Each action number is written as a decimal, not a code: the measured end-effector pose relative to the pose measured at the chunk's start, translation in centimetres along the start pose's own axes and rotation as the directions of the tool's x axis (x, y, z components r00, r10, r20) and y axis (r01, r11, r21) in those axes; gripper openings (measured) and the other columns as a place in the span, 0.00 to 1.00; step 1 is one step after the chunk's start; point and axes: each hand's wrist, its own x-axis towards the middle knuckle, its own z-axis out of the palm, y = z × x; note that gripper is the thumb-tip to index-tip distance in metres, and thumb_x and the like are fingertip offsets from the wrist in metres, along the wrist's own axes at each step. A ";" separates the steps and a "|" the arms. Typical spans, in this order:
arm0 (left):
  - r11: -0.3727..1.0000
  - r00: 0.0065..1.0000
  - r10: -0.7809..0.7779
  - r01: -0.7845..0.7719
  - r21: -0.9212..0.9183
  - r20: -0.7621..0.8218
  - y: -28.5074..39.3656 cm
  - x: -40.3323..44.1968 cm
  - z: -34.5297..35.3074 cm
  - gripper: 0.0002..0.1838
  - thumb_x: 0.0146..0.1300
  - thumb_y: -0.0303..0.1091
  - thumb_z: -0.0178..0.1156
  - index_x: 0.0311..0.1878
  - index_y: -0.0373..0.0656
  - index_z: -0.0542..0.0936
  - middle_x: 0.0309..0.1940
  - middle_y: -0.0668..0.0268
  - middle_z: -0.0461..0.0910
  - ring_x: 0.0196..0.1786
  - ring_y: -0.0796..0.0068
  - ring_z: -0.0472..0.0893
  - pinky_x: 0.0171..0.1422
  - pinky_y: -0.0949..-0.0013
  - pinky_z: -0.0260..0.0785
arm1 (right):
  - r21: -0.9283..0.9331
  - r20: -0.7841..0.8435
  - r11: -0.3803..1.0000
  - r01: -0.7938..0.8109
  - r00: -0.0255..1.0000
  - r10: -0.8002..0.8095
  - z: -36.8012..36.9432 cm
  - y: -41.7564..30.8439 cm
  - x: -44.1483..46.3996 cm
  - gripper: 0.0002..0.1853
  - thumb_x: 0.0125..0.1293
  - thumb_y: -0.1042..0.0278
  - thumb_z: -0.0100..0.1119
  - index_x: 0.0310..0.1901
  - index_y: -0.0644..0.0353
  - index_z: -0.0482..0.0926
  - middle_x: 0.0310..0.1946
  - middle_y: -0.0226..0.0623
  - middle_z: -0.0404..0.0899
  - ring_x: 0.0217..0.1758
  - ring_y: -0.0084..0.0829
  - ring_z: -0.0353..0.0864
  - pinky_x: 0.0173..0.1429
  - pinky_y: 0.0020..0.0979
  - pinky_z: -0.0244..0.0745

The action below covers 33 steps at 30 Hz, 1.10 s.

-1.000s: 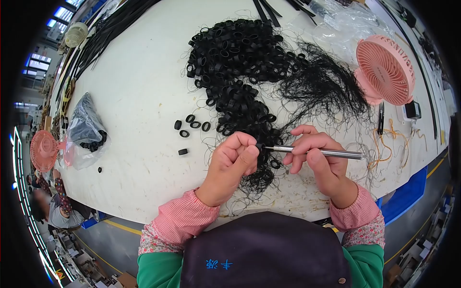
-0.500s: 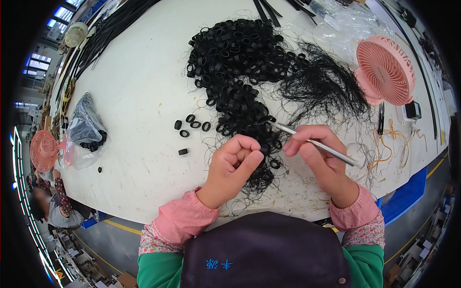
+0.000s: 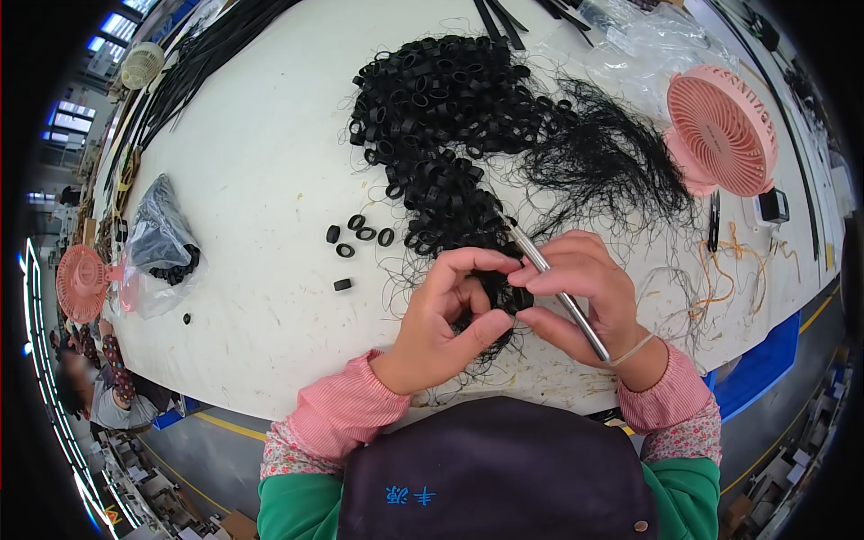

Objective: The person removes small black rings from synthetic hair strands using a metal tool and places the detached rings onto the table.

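Note:
In my right hand (image 3: pixel 585 288) lies a slim silver pen-like tool (image 3: pixel 576 317), its narrow end pointing up and left over the pile. Near that hand's thumb and fingertips is a small black ring (image 3: pixel 522 298), partly hidden. My left hand (image 3: pixel 445 315) is beside it, thumb and forefinger apart, the other fingers curled; its fingertips are close to or touching the right fingertips. Beneath and beyond both hands spreads a pile of black rings (image 3: pixel 441 94) with fine threads sticking out. Several loose rings (image 3: pixel 365 234) lie left of the pile.
A tangle of black thread (image 3: pixel 603 162) lies right of the pile, near a pink fan (image 3: pixel 720 135). Orange string (image 3: pixel 720 279) and black snips (image 3: pixel 714 222) are on the right. At left stand a plastic bag of rings (image 3: pixel 162 238) and another pink fan (image 3: pixel 83 283). A person sits far left.
My left thumb and forefinger have spread from a pinch and moved towards the right hand. The right hand has come slightly left and lower, and the tool now slants more steeply.

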 end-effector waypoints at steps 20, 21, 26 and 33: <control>0.975 0.958 -0.221 0.217 -0.041 -0.184 0.2 0.1 -0.3 0.05 0.67 0.28 0.61 0.41 0.41 0.75 0.24 0.82 0.70 0.25 0.96 0.62 0.29 0.85 0.53 | 0.479 -0.051 0.858 -0.187 0.969 0.240 -1.1 -0.2 -1.1 0.12 0.74 0.64 0.46 0.46 0.64 0.75 0.29 0.34 0.81 0.39 0.26 0.83 0.69 0.43 0.58; 0.977 0.959 -0.213 0.210 -0.036 -0.186 0.1 0.1 -0.3 0.05 0.67 0.28 0.61 0.41 0.41 0.75 0.23 0.82 0.69 0.25 0.96 0.61 0.28 0.85 0.52 | 0.528 -0.023 0.826 -0.198 0.969 0.246 -1.1 -0.1 -1.2 0.12 0.74 0.64 0.46 0.45 0.64 0.75 0.27 0.33 0.81 0.35 0.24 0.83 0.70 0.43 0.55; 0.980 0.964 -0.197 0.197 -0.019 -0.177 0.2 0.1 -0.4 0.04 0.68 0.28 0.60 0.41 0.41 0.75 0.22 0.82 0.68 0.24 0.95 0.59 0.28 0.84 0.50 | 0.459 -0.003 0.860 -0.222 0.968 0.251 -0.9 -0.3 -0.9 0.12 0.74 0.65 0.46 0.42 0.63 0.77 0.24 0.31 0.80 0.32 0.23 0.82 0.69 0.43 0.56; 0.986 0.971 -0.162 0.165 0.005 -0.175 0.2 0.1 -0.4 0.04 0.68 0.28 0.59 0.40 0.40 0.75 0.22 0.82 0.67 0.24 0.95 0.58 0.27 0.83 0.49 | 0.443 0.014 0.864 -0.238 0.966 0.259 -0.9 -0.4 -0.9 0.12 0.74 0.64 0.47 0.41 0.62 0.77 0.22 0.29 0.79 0.30 0.22 0.82 0.69 0.44 0.56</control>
